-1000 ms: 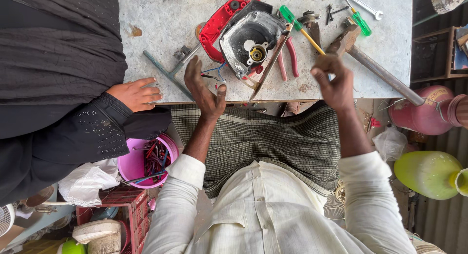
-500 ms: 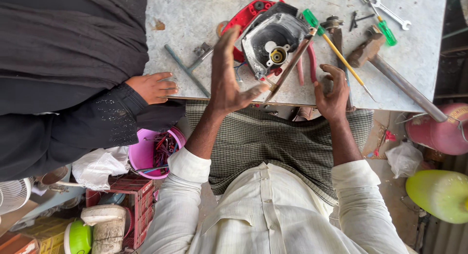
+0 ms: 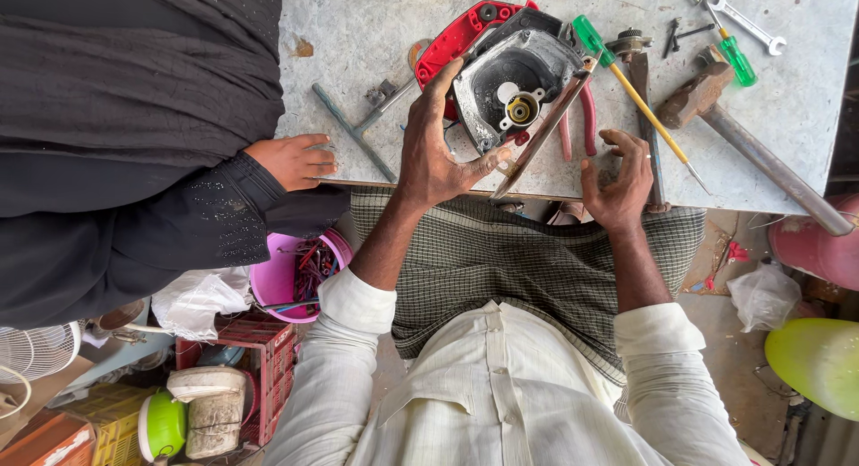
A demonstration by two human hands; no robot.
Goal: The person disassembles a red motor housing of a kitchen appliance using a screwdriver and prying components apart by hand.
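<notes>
Left hand [image 3: 436, 153] spread wide, fingertips touching the red-and-grey motor housing [image 3: 510, 81] at the surface's [image 3: 358, 28] near edge. Right hand [image 3: 619, 184] half-curled, empty, beside the pliers [image 3: 577, 131]. Steadying stage; next calls for a firm grip.

Your left hand [image 3: 438, 148] lies open against the red-and-grey motor housing [image 3: 506, 81], fingers spread along its left side and thumb at its lower rim. The housing sits tilted on the grey worktable [image 3: 358, 37], open face up, showing a dark cavity with a white ring and a brass hub at its centre. A flat metal bar [image 3: 541, 135] leans diagonally across the housing's lower right edge.
</notes>
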